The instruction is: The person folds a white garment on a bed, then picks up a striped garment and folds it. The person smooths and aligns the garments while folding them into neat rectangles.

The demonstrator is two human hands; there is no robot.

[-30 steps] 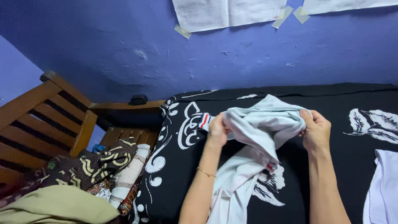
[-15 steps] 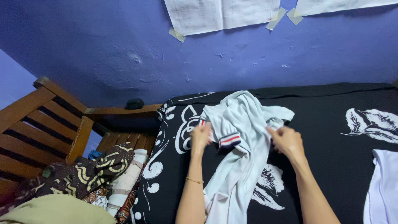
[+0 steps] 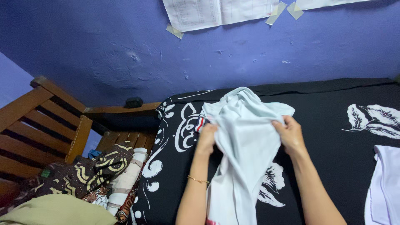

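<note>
One pale grey shirt [image 3: 246, 137] lies bunched on the one black patterned bedcover [image 3: 333, 137]. Two hands clamp it: left hand [image 3: 207, 139] at nine o'clock, right hand [image 3: 290, 135] at three o'clock. One white garment [image 3: 385, 187] lies at four o'clock.

Left hand [image 3: 207, 137] fingertips hidden under pale shirt [image 3: 243, 137]; shirt hem, white garment [image 3: 385, 187] cut off by frame edges.
</note>
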